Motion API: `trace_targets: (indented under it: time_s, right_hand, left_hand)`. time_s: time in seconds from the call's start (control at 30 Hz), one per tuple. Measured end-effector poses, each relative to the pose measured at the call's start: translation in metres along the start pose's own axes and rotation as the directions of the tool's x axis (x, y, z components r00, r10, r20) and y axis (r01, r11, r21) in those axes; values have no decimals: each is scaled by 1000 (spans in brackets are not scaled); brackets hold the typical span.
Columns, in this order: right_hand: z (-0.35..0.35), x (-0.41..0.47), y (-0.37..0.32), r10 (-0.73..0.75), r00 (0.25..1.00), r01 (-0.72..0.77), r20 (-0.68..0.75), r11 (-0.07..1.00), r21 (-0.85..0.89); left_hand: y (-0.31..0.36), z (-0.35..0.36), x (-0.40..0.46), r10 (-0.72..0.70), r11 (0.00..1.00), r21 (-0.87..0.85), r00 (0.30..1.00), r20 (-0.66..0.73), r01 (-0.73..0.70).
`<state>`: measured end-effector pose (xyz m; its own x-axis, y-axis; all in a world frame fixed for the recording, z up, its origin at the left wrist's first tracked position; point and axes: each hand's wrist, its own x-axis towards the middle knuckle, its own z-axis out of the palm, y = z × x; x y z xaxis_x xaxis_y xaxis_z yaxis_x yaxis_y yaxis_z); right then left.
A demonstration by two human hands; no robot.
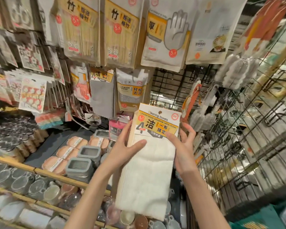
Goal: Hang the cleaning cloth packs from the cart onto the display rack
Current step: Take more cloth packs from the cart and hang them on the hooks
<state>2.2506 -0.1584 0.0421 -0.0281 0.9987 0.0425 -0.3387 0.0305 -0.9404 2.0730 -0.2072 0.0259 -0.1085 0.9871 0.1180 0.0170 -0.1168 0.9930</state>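
While both forearms reach up and forward from the bottom of the head view, the two hands hold one cleaning cloth pack (147, 162) between them in front of the display rack (172, 83).

Left hand (124, 146): raised, wrist slightly bent, palm against the pack's left edge. The thumb lies across the front of the white cloth; the fingers run up behind the left side toward the header card (157, 121). It is closed on the pack in a flat pinch.

Right hand (183, 146): raised on the pack's right side, palm turned inward. The thumb presses on the lower right corner of the header card; the other fingers are spread and curled behind the right edge, with fingertips (191, 128) showing past the card. It also grips the pack.

Pack: held roughly upright, tilted a little to the right, the yellow and white card reading "cleaning towels" at the top and the white cloth hanging below between the forearms. It is near the rack's bare black grid but whether it touches a hook cannot be told.

Surroundings: a sponge pack (130, 91) and a grey cloth pack (102, 93) hang just up and left of the held pack. Glove packs (165, 37) hang above. Grey containers (87, 152) sit on the shelf lower left.
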Motion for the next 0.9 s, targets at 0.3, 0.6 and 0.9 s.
trace_targets:
  time_s: [0.3, 0.6, 0.9]
  right_hand:
    - [-9, 5, 3, -7, 987, -1, -163, 999, -48]
    - [-15, 10, -2, -21, 991, 15, -135, 999, -40]
    - [-12, 10, -2, -45, 998, 44, -51, 999, -30]
  left_hand:
    - [-10, 26, 3, -24, 1000, -15, 1000, -12, 23]
    - [-15, 27, 7, -15, 998, -66, 1000, -1, 15]
    - [-11, 21, 6, 20, 996, -83, 1000, -20, -21]
